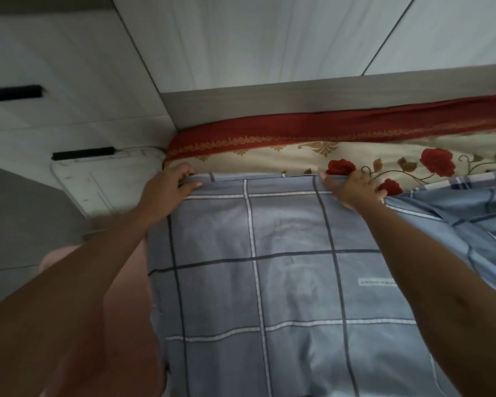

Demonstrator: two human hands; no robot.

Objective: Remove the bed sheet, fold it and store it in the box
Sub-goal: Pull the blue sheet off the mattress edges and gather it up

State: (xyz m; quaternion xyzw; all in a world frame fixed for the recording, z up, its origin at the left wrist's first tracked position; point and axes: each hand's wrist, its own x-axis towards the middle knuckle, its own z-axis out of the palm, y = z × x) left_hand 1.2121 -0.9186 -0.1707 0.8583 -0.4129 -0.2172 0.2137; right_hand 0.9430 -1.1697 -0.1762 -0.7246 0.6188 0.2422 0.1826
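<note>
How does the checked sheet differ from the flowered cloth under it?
The checked sheet is grey-blue with dark and white lines; the flowered cloth is cream with red roses and border. The left hand and right hand grip the sheet's edge; the cloth lies beneath. Both are patterned.

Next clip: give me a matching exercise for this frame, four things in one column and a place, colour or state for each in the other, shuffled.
Things
1. left hand
2. right hand
3. checked sheet
4. handle

Descriptions
A. grey-blue, crossed by white and dark lines
B. black, on the white cabinet at far left
C. grips the sheet's top edge beside the red roses of the flowered cover
D. grips the sheet's top left corner

Pairs: 1-D, 2-C, 3-A, 4-B
</note>
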